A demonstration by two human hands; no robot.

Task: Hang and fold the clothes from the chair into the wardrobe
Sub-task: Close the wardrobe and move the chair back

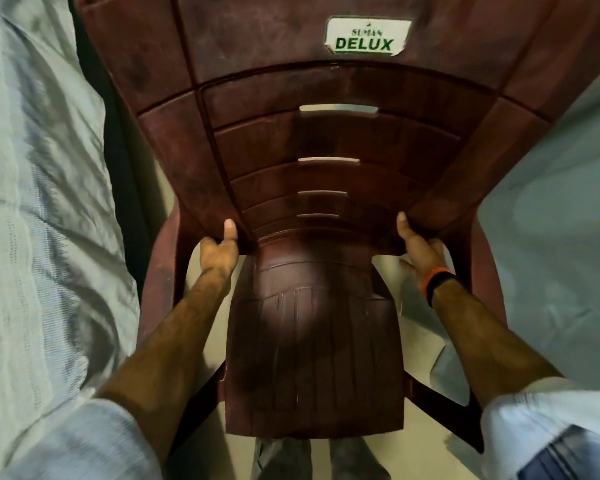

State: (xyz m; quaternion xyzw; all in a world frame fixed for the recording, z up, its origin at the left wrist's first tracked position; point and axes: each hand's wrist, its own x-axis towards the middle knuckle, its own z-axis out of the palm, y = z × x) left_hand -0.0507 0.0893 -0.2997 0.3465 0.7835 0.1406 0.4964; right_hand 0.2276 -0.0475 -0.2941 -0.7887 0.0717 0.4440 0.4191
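Observation:
A dark red plastic chair [312, 358] fills the middle of the head view, its seat bare and its slatted backrest rising toward the camera with a white "DELUX" sticker [366, 36] near the top. My left hand [220, 252] grips the left lower edge of the backrest, thumb on the front face. At the right lower edge my right hand [418, 245] grips the backrest the same way; an orange and black band sits on that wrist. No clothes lie on the chair. The wardrobe is out of view.
A bed with a pale striped sheet [39, 202] runs along the left. Another pale fabric surface [555, 202] lies on the right. A light floor [426, 427] shows beneath the chair, with my feet [319, 459] at the bottom edge.

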